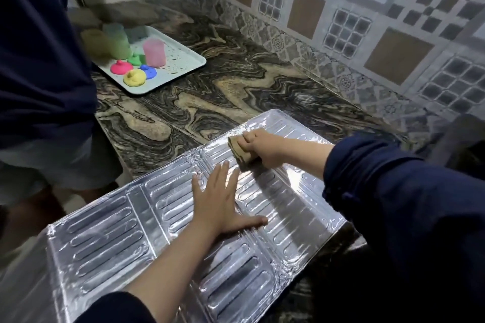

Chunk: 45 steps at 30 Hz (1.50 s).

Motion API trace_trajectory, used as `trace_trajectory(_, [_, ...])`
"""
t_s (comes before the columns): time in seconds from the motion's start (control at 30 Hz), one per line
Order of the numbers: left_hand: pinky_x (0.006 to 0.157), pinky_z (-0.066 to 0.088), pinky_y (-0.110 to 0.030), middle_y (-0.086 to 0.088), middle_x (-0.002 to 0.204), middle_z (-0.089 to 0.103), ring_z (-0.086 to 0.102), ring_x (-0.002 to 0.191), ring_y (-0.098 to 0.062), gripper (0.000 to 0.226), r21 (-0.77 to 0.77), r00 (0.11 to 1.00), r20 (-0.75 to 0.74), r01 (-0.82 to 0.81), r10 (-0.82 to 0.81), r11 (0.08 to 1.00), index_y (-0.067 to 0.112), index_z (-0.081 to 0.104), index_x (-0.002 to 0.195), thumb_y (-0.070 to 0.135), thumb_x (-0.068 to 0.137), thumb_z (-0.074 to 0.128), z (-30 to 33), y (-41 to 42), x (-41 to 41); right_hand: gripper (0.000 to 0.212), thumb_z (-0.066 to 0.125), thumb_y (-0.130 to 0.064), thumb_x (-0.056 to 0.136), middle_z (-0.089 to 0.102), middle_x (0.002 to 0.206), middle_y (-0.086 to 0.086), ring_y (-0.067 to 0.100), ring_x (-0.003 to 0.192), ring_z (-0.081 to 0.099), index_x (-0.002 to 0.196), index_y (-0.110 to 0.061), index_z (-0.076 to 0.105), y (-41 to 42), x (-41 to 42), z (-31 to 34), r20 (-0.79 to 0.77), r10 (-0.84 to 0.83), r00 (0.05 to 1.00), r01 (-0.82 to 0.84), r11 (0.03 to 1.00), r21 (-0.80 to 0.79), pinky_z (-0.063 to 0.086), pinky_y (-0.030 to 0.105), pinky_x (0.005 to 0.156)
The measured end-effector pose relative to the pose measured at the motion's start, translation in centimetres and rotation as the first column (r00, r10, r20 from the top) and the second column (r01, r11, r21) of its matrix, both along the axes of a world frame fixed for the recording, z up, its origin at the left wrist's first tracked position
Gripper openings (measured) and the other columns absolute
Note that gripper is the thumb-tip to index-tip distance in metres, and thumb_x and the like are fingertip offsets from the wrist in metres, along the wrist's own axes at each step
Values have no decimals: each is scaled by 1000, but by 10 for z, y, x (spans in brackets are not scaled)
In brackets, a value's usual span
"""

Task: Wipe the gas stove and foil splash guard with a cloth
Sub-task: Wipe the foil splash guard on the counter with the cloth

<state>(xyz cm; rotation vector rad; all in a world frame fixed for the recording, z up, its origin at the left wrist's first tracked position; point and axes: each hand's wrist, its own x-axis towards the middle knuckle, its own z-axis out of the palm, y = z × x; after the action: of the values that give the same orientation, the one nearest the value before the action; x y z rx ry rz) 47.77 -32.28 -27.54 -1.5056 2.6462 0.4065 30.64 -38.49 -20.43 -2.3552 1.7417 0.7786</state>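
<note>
1. Right hand (265, 148) grips a folded brown cloth (240, 152), pressing it onto the foil splash guard (105, 238).
2. Left hand (220, 199) lies flat on the foil, fingers spread.
3. The guard lies flat on the marbled counter (210, 86) (near edge overhanging).
4. A tray (181, 65) of coloured cups sits well apart, beside a second person (39, 60).

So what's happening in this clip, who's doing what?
A person is wiping a foil splash guard that lies flat on a marbled counter. The left hand presses flat on the foil to steady it, while the right hand grips a brown cloth against the far panel. A second person stands at the left beside a tray of coloured cups and lids. No stove is visible.
</note>
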Motion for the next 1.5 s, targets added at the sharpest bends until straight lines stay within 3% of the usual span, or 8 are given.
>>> trace_trajectory(0.43, [108, -3, -69, -1, 161, -14, -10, 149, -19, 143, 25, 1000, -22, -14, 15, 1000, 23, -4, 154, 104, 39, 22, 1, 2, 3, 59, 58, -13, 86, 35, 152, 9, 28, 137, 38, 142, -20, 42, 97, -53, 12, -55, -147, 988, 156, 876, 457, 33, 33, 112])
trace_trajectory(0.53, [108, -3, -69, -1, 161, -16, -12, 149, -19, 142, 26, 1000, -10, -8, 8, 1000, 24, -6, 154, 104, 40, 21, 2, 3, 3, 46, 56, -11, 75, 62, 124, 11, 33, 109, 62, 120, -21, 60, 109, -64, 10, -133, -263, 956, 293, 797, 528, 51, 42, 94])
trace_trajectory(0.63, [108, -4, -68, 0, 161, -18, -13, 148, -19, 141, 36, 1000, -14, -9, 10, 999, 25, -9, 153, 104, 40, 22, 3, 3, 2, 26, 55, 2, 81, 60, 81, 11, 25, 78, 55, 102, -11, 64, 116, -60, 23, -208, -338, 918, 392, 695, 602, 46, 28, 63])
trace_trajectory(0.8, [108, -4, -69, -1, 160, -20, -15, 148, -21, 140, 48, 1000, 5, 10, -10, 999, 25, -11, 153, 104, 42, 22, 4, 4, 2, 20, 54, -1, 73, 58, 61, 0, 22, 66, 53, 85, -16, 60, 120, -50, 34, -241, -458, 856, 487, 555, 675, 47, 32, 64])
trace_trajectory(0.93, [108, -3, -70, -2, 160, -21, -15, 148, -22, 139, 46, 1000, 9, 20, -21, 999, 24, -12, 153, 103, 44, 22, 6, 2, 0, 33, 42, 8, 84, 60, 65, 5, 18, 56, 53, 105, -7, 62, 116, -45, 51, -205, -438, 875, 467, 656, 593, 43, 19, 41])
trace_trajectory(1.07, [107, -4, -71, -4, 159, -22, -16, 148, -23, 140, 55, 999, 17, 29, -30, 998, 22, -13, 153, 103, 44, 21, 5, -10, -15, 40, 44, 5, 80, 61, 96, 11, 22, 85, 53, 113, -10, 63, 108, -46, 67, -120, -478, 870, 468, 724, 507, 45, 30, 65])
trace_trajectory(1.33, [105, -3, -72, -5, 160, -19, -14, 148, -24, 137, 62, 999, -15, 51, -51, 997, 21, -8, 153, 102, 49, 27, 8, -44, -83, 42, 47, 9, 80, 55, 92, 4, 18, 87, 50, 117, -6, 59, 85, -66, 104, 3, -526, 851, 458, 744, 487, 39, 11, 40])
trace_trajectory(1.5, [105, -1, -74, -6, 160, -20, -14, 148, -26, 131, 62, 996, -2, 87, -87, 994, 19, -8, 153, 98, 55, 30, 9, -70, -129, 36, 48, 12, 72, 55, 75, 2, 18, 70, 51, 99, -10, 59, 70, -88, 100, 65, -592, 803, 507, 737, 448, 37, 21, 48])
